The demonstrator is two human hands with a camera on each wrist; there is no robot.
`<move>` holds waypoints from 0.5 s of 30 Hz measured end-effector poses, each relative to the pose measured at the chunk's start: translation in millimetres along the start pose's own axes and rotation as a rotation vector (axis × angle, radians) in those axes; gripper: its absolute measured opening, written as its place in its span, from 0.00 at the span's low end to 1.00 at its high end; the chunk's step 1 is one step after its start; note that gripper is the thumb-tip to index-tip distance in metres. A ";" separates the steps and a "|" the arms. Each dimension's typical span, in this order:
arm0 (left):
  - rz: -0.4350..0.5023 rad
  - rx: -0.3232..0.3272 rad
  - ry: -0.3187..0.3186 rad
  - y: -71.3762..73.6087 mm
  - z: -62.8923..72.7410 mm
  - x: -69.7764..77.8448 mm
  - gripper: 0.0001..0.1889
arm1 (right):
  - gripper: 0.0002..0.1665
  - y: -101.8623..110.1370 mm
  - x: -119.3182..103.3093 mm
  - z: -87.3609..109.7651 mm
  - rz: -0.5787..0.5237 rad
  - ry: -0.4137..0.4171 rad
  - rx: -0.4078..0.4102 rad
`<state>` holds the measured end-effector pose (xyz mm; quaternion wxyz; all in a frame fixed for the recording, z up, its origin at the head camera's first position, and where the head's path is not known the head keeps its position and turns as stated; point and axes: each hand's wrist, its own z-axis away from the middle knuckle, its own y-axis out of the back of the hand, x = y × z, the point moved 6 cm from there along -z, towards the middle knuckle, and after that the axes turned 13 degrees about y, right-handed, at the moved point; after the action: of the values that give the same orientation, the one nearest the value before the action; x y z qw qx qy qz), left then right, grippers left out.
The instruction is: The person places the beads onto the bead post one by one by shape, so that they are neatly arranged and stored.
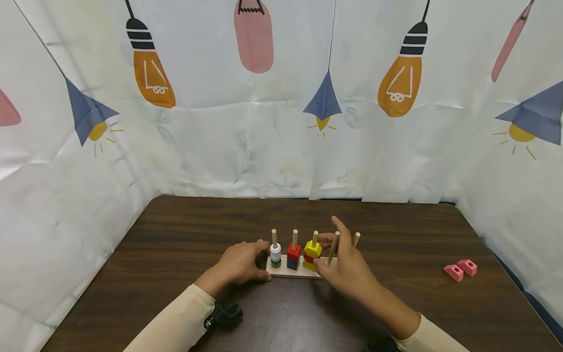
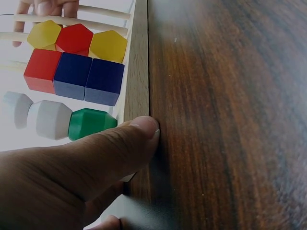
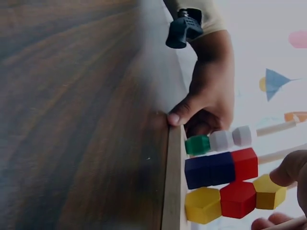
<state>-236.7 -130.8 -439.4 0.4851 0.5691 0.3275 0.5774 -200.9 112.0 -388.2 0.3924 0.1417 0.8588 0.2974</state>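
Note:
A wooden peg board (image 1: 290, 274) stands on the table with upright pegs. My left hand (image 1: 239, 261) grips its left end, the thumb pressed on the front edge. Beside that hand, a green block (image 2: 91, 123) sits under two white ones (image 1: 275, 251). The second peg carries two dark blue blocks (image 3: 209, 170) below a red block (image 1: 293, 252). On the third, a red hexagonal block (image 3: 238, 199) lies between two yellow ones. My right hand (image 1: 352, 269) is around the bare pegs, thumb close to the top yellow block (image 3: 269, 191), index finger raised; contact is unclear.
Two pink blocks (image 1: 459, 269) with slanted sides lie on the right of the dark wooden table (image 1: 198, 220). A white printed cloth (image 1: 211, 146) hangs behind and along both sides.

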 end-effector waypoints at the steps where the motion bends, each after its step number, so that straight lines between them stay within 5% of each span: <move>1: 0.000 -0.001 -0.001 -0.1 0.1 0.0 0.26 | 0.64 -0.3 0.5 2.5 0.004 -0.013 -0.020; 7: -0.007 0.000 -0.001 -0.6 0.1 0.1 0.27 | 0.58 -2.1 7.3 20.2 0.024 -0.074 -0.186; 15: -0.004 -0.003 -0.005 -0.8 -0.5 0.4 0.27 | 0.46 6.1 20.0 41.5 0.065 -0.059 -0.349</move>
<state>-236.9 -130.0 -440.1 0.4879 0.5694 0.3266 0.5754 -182.5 142.9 -417.6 0.4262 0.1076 0.7772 0.4503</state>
